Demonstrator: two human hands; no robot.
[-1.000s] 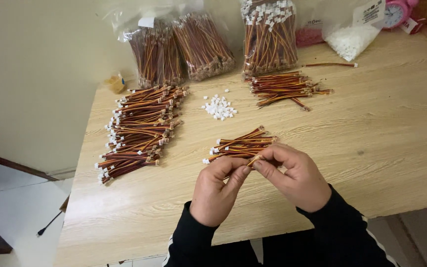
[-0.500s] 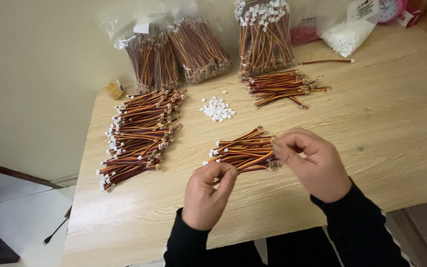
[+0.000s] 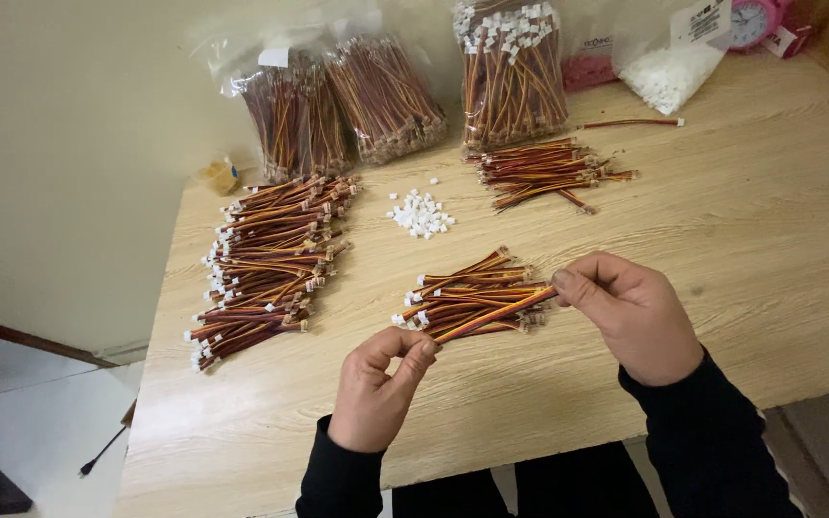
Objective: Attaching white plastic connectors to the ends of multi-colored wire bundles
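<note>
Left hand (image 3: 376, 393) and right hand (image 3: 630, 312) each pinch 1 end of a short red-yellow-brown wire lead (image 3: 493, 316). Its long axis slants from lower left to upper right, above a small wire pile (image 3: 462, 288) on the pale wooden surface (image 3: 722, 230).

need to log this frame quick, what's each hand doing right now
Left hand: pinched shut on one end of a short wire lead.
Right hand: pinched shut on the other end of the same lead.

Bare left hand (image 3: 373, 398) and right hand (image 3: 631, 317), long black sleeves (image 3: 712, 441).
</note>
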